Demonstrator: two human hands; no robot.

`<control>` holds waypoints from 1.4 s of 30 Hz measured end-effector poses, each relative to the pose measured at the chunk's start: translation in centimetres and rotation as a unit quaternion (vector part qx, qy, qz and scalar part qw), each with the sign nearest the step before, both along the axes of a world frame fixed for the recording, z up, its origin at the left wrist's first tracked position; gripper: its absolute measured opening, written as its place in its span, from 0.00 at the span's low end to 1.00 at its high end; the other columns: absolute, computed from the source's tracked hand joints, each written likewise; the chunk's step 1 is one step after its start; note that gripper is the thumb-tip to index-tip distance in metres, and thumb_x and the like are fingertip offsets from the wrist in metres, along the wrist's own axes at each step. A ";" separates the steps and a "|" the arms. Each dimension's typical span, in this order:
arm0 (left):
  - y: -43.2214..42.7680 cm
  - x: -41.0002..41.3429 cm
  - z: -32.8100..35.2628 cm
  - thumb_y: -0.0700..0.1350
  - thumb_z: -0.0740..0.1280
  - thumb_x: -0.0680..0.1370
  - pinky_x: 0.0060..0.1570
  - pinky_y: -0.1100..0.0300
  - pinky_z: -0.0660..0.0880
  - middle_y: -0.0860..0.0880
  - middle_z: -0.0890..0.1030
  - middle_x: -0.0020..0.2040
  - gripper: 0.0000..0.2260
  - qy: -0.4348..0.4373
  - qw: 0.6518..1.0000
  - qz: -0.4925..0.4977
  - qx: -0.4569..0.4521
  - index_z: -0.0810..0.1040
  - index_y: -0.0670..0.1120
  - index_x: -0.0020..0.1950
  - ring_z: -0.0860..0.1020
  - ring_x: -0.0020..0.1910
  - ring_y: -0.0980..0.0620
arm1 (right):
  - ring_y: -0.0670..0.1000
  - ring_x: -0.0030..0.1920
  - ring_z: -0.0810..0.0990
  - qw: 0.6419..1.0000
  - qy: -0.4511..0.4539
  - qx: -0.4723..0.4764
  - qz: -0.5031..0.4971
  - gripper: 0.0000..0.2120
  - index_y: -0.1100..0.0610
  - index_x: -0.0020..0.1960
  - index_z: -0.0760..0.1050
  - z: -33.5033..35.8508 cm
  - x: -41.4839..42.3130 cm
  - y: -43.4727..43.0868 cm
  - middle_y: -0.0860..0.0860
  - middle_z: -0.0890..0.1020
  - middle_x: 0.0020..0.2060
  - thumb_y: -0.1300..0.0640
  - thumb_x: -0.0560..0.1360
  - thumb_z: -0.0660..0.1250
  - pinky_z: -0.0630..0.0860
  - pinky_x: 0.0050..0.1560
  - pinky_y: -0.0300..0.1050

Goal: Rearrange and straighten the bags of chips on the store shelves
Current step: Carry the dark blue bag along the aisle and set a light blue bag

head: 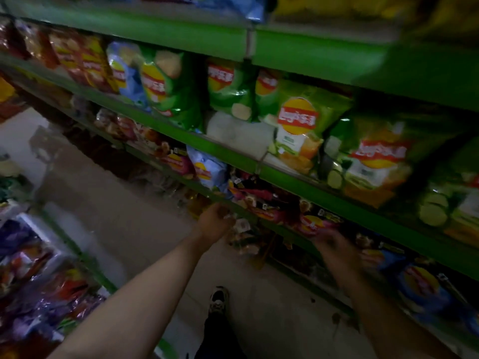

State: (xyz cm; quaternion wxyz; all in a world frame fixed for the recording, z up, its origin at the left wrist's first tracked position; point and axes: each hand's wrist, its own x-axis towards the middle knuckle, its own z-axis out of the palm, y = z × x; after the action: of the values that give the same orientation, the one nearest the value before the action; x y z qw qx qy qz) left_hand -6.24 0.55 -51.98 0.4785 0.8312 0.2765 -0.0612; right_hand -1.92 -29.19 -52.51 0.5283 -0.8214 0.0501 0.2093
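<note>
On lower shelf (pixel 281 230) | pink chip bags (pixel 311 224) tilted | left grip (pixel 216 221), right grip (pixel 334 244): unclear

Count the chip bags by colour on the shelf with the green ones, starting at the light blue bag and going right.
Light blue glossy chip bag: 1
Green glossy chip bags: 6, the last cut off at the frame edge
Total: 7
White lying package not counted; too blurred.

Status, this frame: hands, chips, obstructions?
Hands: left hand at the lower shelf edge, right hand at pink chip bags; grips blurred. One light blue bag sits among the pink ones. Nothing seen blocking.
</note>
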 end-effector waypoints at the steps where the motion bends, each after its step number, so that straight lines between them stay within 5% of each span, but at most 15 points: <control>1: 2.1 0.0 0.2 0.40 0.72 0.75 0.41 0.62 0.79 0.38 0.81 0.47 0.09 -0.013 1.000 0.005 -0.016 0.81 0.43 0.55 0.83 0.47 0.50 | 0.51 0.50 0.80 0.999 0.014 0.001 0.036 0.12 0.55 0.59 0.75 -0.1 0.8 3.0 0.45 0.79 0.46 0.56 0.76 0.69 0.76 0.46 0.35; 5: 10.3 0.5 1.2 0.39 0.73 0.72 0.53 0.51 0.79 0.38 0.83 0.55 0.16 -0.052 0.996 0.052 -0.047 0.79 0.38 0.59 0.82 0.53 0.43 | 0.48 0.50 0.79 0.986 -0.012 0.001 0.163 0.13 0.41 0.52 0.73 1.1 4.3 18.3 0.37 0.76 0.46 0.49 0.72 0.72 0.76 0.50 0.46; 7: 14.2 1.6 1.1 0.38 0.73 0.72 0.57 0.48 0.78 0.38 0.83 0.55 0.18 -0.068 0.994 0.070 -0.048 0.77 0.35 0.61 0.82 0.54 0.42 | 0.52 0.58 0.78 0.980 -0.023 -0.023 0.194 0.22 0.48 0.62 0.73 0.0 5.9 23.7 0.46 0.79 0.56 0.50 0.70 0.73 0.74 0.51 0.44; 11: 21.2 4.0 0.7 0.33 0.72 0.73 0.37 0.73 0.75 0.54 0.81 0.46 0.15 -0.074 0.990 0.086 -0.080 0.76 0.42 0.58 0.81 0.41 0.61 | 0.58 0.67 0.71 0.967 -0.084 -0.098 0.219 0.33 0.57 0.71 0.66 -1.3 9.4 33.1 0.57 0.72 0.68 0.49 0.71 0.73 0.72 0.62 0.52; 16: 26.9 5.8 -0.2 0.43 0.70 0.71 0.37 0.72 0.74 0.61 0.79 0.46 0.13 -0.068 0.995 0.046 -0.050 0.74 0.60 0.47 0.78 0.42 0.66 | 0.59 0.72 0.65 0.924 -0.154 -0.277 0.213 0.43 0.54 0.75 0.59 -3.0 12.5 39.1 0.57 0.66 0.73 0.36 0.68 0.71 0.65 0.70 0.52; 19: 28.7 6.9 -1.2 0.37 0.70 0.75 0.45 0.60 0.79 0.52 0.82 0.48 0.15 -0.055 0.996 0.044 -0.060 0.76 0.55 0.55 0.82 0.45 0.55 | 0.61 0.70 0.68 0.885 -0.114 -0.397 0.216 0.31 0.55 0.72 0.64 -4.0 13.8 40.9 0.58 0.69 0.71 0.41 0.75 0.64 0.65 0.69 0.54; 21: 29.4 7.3 -1.5 0.34 0.69 0.74 0.37 0.70 0.76 0.56 0.81 0.45 0.15 -0.065 0.995 0.047 -0.062 0.77 0.55 0.52 0.80 0.38 0.65 | 0.59 0.72 0.66 0.857 -0.108 -0.455 0.216 0.25 0.57 0.73 0.64 -4.1 14.0 41.8 0.58 0.68 0.72 0.47 0.79 0.59 0.61 0.71 0.53; 24: 30.3 7.7 -1.3 0.33 0.70 0.74 0.36 0.76 0.72 0.58 0.82 0.45 0.17 -0.074 0.995 0.027 -0.061 0.77 0.56 0.50 0.80 0.39 0.69 | 0.58 0.64 0.75 0.811 -0.160 -0.500 0.259 0.21 0.56 0.64 0.74 -3.9 13.7 42.4 0.57 0.78 0.63 0.50 0.73 0.68 0.73 0.60 0.51; 27: 30.9 7.9 -0.6 0.33 0.69 0.75 0.43 0.63 0.79 0.50 0.83 0.50 0.15 -0.067 0.995 -0.003 -0.068 0.77 0.53 0.53 0.82 0.45 0.54 | 0.58 0.58 0.79 0.822 -0.166 -0.471 0.273 0.20 0.54 0.56 0.76 -2.6 12.9 41.9 0.55 0.81 0.56 0.48 0.67 0.72 0.76 0.54 0.49; 30: 31.5 7.8 0.4 0.31 0.69 0.74 0.40 0.65 0.78 0.55 0.81 0.48 0.19 -0.082 0.993 -0.024 -0.084 0.76 0.57 0.50 0.82 0.48 0.49 | 0.57 0.59 0.77 0.821 -0.173 -0.443 0.316 0.18 0.53 0.54 0.74 -0.4 12.1 41.3 0.54 0.78 0.55 0.49 0.67 0.71 0.74 0.55 0.49; 33: 31.6 6.9 1.6 0.37 0.77 0.69 0.50 0.54 0.78 0.52 0.80 0.55 0.26 -0.085 0.987 -0.045 -0.132 0.71 0.54 0.61 0.80 0.58 0.43 | 0.57 0.58 0.77 0.824 -0.160 -0.400 0.368 0.20 0.54 0.55 0.74 3.4 11.1 40.4 0.54 0.75 0.56 0.45 0.68 0.72 0.74 0.55 0.49; 35: 31.2 6.3 3.0 0.48 0.79 0.58 0.50 0.49 0.78 0.46 0.76 0.60 0.49 -0.093 0.985 -0.043 -0.137 0.57 0.52 0.74 0.78 0.57 0.43 | 0.57 0.56 0.77 0.836 -0.186 -0.357 0.372 0.13 0.57 0.53 0.75 6.5 10.3 39.6 0.57 0.76 0.56 0.48 0.75 0.65 0.73 0.51 0.47; 37: 30.6 5.7 4.8 0.53 0.77 0.50 0.49 0.56 0.78 0.45 0.67 0.66 0.64 -0.110 0.984 -0.009 -0.140 0.44 0.49 0.78 0.73 0.60 0.46 | 0.57 0.53 0.78 0.854 -0.217 -0.306 0.360 0.11 0.58 0.50 0.76 9.8 9.5 38.5 0.58 0.77 0.52 0.52 0.78 0.62 0.69 0.45 0.44; 39: 29.9 4.9 7.1 0.53 0.79 0.47 0.44 0.70 0.76 0.49 0.66 0.69 0.67 -0.139 0.979 -0.031 -0.146 0.45 0.48 0.79 0.75 0.61 0.57 | 0.57 0.49 0.78 0.866 -0.260 -0.253 0.345 0.10 0.58 0.46 0.77 13.5 9.0 37.0 0.58 0.79 0.48 0.52 0.77 0.64 0.63 0.40 0.42; 42: 28.7 3.6 10.4 0.51 0.85 0.51 0.44 0.67 0.79 0.55 0.83 0.61 0.59 -0.149 0.970 -0.113 -0.155 0.59 0.50 0.77 0.81 0.57 0.62 | 0.53 0.43 0.77 0.871 -0.316 -0.185 0.328 0.09 0.56 0.42 0.76 19.1 8.7 35.2 0.54 0.78 0.40 0.51 0.75 0.67 0.61 0.38 0.40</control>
State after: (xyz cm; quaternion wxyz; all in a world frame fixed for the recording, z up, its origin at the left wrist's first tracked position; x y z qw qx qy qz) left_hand -2.68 29.24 -41.62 0.6272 0.7725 0.0937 -0.0324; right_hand 6.77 6.01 -33.41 0.2551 -0.8958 -0.3535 0.0868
